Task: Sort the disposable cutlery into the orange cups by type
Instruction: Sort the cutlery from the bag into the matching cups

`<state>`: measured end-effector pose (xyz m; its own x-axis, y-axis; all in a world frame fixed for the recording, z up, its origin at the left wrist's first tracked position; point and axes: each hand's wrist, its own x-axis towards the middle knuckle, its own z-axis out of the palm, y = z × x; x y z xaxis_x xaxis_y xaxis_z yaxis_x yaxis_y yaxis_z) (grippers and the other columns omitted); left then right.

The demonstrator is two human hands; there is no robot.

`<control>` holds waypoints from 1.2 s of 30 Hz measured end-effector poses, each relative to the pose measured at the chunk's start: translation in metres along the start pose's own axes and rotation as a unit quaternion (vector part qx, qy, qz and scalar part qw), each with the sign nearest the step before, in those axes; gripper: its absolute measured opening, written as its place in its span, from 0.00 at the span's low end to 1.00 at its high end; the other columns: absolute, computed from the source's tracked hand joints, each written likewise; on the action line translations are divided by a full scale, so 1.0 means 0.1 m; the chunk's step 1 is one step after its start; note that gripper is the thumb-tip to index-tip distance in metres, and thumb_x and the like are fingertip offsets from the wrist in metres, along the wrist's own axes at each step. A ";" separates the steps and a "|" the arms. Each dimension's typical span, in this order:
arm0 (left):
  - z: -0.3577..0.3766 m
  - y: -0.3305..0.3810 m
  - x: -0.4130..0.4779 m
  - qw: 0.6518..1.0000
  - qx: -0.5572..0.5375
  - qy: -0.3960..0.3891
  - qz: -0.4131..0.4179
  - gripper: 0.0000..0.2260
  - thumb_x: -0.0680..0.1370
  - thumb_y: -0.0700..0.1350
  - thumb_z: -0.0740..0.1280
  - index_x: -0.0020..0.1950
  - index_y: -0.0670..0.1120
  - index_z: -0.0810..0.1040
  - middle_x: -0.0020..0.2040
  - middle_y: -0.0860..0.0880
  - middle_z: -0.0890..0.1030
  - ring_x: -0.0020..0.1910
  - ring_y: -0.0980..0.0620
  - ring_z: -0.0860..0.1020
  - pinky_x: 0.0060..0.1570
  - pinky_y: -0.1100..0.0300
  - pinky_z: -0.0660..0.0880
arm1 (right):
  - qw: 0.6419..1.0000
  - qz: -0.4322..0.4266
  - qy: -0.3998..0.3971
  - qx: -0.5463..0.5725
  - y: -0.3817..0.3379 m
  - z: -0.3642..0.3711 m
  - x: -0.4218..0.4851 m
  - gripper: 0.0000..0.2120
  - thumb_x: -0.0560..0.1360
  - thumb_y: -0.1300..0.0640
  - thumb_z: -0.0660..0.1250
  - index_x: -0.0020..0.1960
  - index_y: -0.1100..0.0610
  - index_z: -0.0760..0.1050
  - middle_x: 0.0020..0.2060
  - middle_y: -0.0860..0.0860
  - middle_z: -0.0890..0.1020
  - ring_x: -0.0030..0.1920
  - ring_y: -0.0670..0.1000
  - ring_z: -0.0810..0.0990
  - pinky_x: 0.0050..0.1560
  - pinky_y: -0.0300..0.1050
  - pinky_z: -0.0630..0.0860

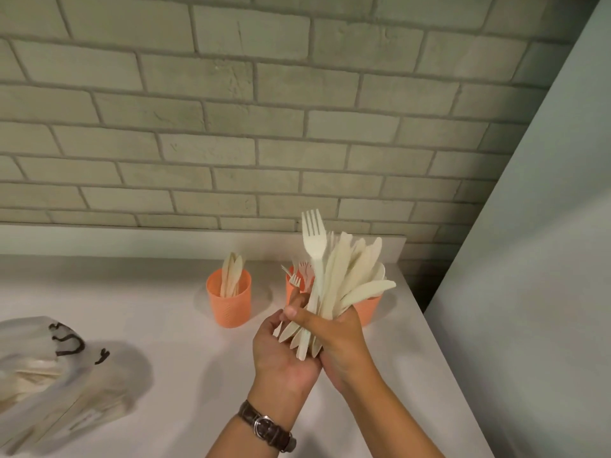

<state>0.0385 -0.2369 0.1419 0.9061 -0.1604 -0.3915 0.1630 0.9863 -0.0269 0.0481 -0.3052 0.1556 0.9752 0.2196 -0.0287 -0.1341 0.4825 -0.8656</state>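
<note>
My right hand [340,338] grips a fanned bundle of cream disposable cutlery [350,272], mostly knives, above the white counter. One fork [314,239] stands tallest in the bundle. My left hand [281,345], with a brown watch on its wrist, cups the handle ends from below, fingers on them. Three orange cups stand behind. The left cup [228,300] holds several knives. The middle cup [292,287] holds small forks and is partly hidden by my hands. Only the side of the right cup [368,307] shows behind the bundle.
A crumpled clear plastic bag [49,375] with more cutlery lies at the counter's left front. The white counter [148,309] ends at a brick wall behind and at an edge on the right, beside a grey panel [535,259].
</note>
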 end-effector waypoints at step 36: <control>-0.04 0.02 0.13 0.755 0.621 0.029 0.209 0.03 0.70 0.37 0.72 0.43 0.43 0.83 0.32 0.54 0.83 0.28 0.66 0.76 0.31 0.76 0.70 | 0.987 0.125 0.082 -0.065 0.16 -0.89 -0.42 0.15 0.65 0.56 0.75 0.46 0.60 0.73 0.27 0.54 0.72 0.25 0.51 0.70 0.29 0.44 0.70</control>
<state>0.0488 -0.2371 0.1334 0.9669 0.1922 -0.1680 0.1411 0.1458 0.9792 0.0210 -0.3815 0.0985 0.9312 0.1731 -0.3207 -0.3609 0.3147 -0.8779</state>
